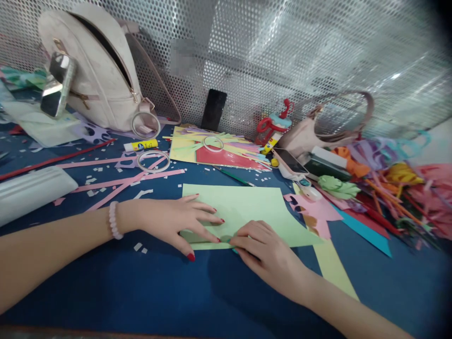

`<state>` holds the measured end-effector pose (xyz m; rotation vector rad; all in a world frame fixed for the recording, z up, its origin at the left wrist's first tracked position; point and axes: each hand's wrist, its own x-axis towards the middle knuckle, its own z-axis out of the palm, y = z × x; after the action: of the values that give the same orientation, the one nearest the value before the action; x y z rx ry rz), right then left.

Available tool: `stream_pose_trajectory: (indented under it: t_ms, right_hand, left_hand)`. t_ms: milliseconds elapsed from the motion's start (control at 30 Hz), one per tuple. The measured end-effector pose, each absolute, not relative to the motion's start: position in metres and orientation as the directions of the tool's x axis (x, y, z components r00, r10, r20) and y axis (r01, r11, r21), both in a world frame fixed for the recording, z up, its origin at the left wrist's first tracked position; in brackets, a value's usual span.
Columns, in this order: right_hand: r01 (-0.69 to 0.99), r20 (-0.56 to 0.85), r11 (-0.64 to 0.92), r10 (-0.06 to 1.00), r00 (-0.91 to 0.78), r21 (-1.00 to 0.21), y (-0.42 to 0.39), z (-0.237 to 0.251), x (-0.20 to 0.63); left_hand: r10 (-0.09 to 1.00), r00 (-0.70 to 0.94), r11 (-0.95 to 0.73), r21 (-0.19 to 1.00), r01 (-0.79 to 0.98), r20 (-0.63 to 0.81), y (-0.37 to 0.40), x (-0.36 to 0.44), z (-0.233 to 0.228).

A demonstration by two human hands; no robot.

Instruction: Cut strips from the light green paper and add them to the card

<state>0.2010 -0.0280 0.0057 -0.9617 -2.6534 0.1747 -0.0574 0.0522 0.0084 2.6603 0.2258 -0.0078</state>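
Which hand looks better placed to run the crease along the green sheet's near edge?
Right, probably: the right hand has fingertips on the light green paper at its near fold, while the left hand lies flat, pinning it.

bare blue tabletop (141,287) near; paper clutter (388,188) crowds right.

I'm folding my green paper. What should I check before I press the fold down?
1. Left hand lies flat on the light green sheet, holding it: ok.
2. Right hand is at the sheet's near edge, fingers on the paper: ok.
3. Near edge lined up evenly: cannot tell, the hands hide that part.
4. Sheet lies flat on the blue table: ok.
5. Right side of the sheet is free: not ok, its corner meets the pink cut-out.
6. Paper scraps by the left wrist are off the sheet: ok.
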Motion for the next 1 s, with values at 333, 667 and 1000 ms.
stream_pose_trajectory:
  t_ms: [333, 667, 1000]
  right_hand:
    - [0.615, 0.222, 0.76, 0.649, -0.727, -0.21, -0.037, 0.004, 0.202]
    - [0.669, 0.156, 0.682, 0.725, -0.671, -0.296, -0.028, 0.003, 0.199]
    - [0.749, 0.003, 0.455, 0.856, -0.518, -0.482, -0.023, 0.007, 0.196]
  left_hand:
    - [0.263, 0.961, -0.933, 0.275, 0.232, 0.083, 0.009, -0.037, 0.011]
    - [0.334, 0.94, -0.863, 0.421, 0.278, 0.064, 0.02, -0.037, 0.008]
    - [0.217, 0.97, -0.934, 0.311, 0.173, 0.112, 0.034, -0.04, 0.004]
